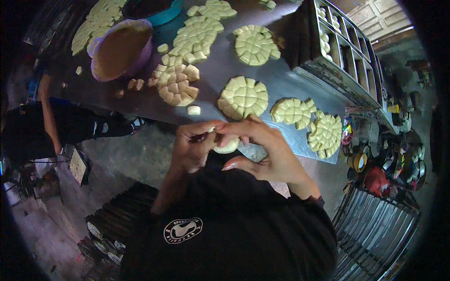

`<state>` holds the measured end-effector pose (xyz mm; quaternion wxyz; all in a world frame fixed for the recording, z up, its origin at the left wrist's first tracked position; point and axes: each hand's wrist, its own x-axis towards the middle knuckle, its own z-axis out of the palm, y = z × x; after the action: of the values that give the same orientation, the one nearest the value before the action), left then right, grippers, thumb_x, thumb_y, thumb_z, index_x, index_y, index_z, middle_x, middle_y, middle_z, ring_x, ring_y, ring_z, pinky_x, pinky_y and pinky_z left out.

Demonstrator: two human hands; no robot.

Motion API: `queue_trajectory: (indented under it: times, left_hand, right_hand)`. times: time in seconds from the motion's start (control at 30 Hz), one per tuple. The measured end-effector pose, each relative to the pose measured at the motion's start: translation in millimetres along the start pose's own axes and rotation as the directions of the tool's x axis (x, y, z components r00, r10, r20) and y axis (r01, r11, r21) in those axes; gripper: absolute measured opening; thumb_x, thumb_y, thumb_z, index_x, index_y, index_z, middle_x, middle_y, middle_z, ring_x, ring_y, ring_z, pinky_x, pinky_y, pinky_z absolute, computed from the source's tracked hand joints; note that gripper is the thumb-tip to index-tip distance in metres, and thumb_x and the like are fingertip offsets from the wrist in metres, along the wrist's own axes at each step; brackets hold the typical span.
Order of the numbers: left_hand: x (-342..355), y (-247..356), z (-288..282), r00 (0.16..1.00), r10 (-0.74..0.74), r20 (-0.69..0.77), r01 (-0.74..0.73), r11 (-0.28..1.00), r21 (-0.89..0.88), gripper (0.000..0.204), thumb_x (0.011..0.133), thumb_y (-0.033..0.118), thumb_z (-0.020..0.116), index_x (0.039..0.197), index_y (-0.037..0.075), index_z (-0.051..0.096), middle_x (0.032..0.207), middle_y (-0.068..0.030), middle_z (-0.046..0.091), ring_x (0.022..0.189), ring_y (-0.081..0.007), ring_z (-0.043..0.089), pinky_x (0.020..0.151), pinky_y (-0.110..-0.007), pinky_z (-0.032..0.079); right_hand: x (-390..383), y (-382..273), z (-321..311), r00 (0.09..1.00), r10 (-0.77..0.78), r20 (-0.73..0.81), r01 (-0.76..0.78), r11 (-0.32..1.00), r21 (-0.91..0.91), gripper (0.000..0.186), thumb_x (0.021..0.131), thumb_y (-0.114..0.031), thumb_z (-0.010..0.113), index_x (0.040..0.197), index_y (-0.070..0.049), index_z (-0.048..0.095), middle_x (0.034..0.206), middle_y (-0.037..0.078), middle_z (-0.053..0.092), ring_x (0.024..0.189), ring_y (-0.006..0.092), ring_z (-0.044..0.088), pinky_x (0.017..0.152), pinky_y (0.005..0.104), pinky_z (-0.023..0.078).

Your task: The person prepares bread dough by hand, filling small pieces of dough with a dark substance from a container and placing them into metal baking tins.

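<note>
Both left hand (193, 146) and right hand (265, 145) grasp dough piece (226, 147) between them. Best keep pressure light, even.

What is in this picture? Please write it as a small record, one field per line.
In work: pale dough piece between left grip and right grip
Exact contact: partly hidden
Surface: metal table
On surface: dough slabs divided into pieces, purple basin with brown contents, teal basin
Upper right: compartmented rack, pale balls inside
Left: another person's arm
</note>
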<state>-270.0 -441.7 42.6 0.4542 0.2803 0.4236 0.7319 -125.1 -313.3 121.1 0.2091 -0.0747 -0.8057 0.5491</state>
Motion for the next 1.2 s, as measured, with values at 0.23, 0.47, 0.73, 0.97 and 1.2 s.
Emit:
queue_trajectory:
  times: [0.23,0.47,0.73,0.97,1.2]
  left_hand:
    - [-7,5,-41,0.86,-0.506,-0.062,0.502,0.862,-0.074,0.031,0.099,0.023,0.062,0.115,-0.003,0.067,0.109,-0.0102,0.069,0.099,-0.017,0.067,0.084,-0.028,0.053]
    - [-11,-42,-117,0.975,-0.146,-0.167,0.214,0.817,0.535,0.039,0.099,0.031,0.061,0.125,0.001,0.063,0.111,-0.0113,0.064,0.088,-0.0129,0.066,0.074,-0.027,0.052]
    - [27,-43,-199,0.842,-0.347,-0.413,0.462,0.859,0.22,0.037,0.103,0.024,0.054,0.135,0.006,0.054,0.103,-0.008,0.063,0.07,-0.0081,0.059,0.062,-0.024,0.05]
    - [40,-41,-237,0.838,-0.383,-0.39,0.493,0.836,0.239,0.032,0.102,0.019,0.054,0.129,0.003,0.058,0.099,-0.0066,0.065,0.076,-0.0085,0.059,0.066,-0.024,0.051]
    - [44,-22,-240,0.879,-0.403,-0.257,0.477,0.744,0.467,0.029,0.099,0.018,0.06,0.125,0.007,0.061,0.093,-0.0063,0.068,0.071,-0.0084,0.059,0.063,-0.025,0.049]
  right_hand:
    - [23,40,44,0.973,0.229,0.024,-0.21,0.925,-0.316,0.055,0.074,-0.019,0.085,0.122,-0.008,0.06,0.112,0.01,0.066,0.1,0.0299,0.064,0.089,0.0402,0.048]
    - [33,128,108,0.737,0.66,0.146,-0.654,0.644,0.397,0.041,0.078,-0.011,0.083,0.108,-0.003,0.058,0.099,0.01,0.065,0.099,0.018,0.063,0.084,0.0325,0.051]
    - [76,207,124,0.8,0.56,-0.218,-0.6,0.762,-0.246,0.018,0.08,-0.001,0.071,0.097,-0.004,0.066,0.102,0.015,0.067,0.096,0.0312,0.067,0.084,0.0382,0.053]
    - [86,199,138,0.786,0.582,-0.209,-0.618,0.751,-0.233,0.059,0.08,-0.012,0.078,0.124,0.002,0.042,0.12,0.019,0.058,0.102,0.032,0.065,0.087,0.0384,0.054]
    - [66,204,134,0.863,0.491,-0.12,-0.505,0.833,-0.224,0.068,0.08,-0.017,0.082,0.126,0.004,0.036,0.113,0.017,0.059,0.099,0.0268,0.065,0.084,0.0368,0.054]
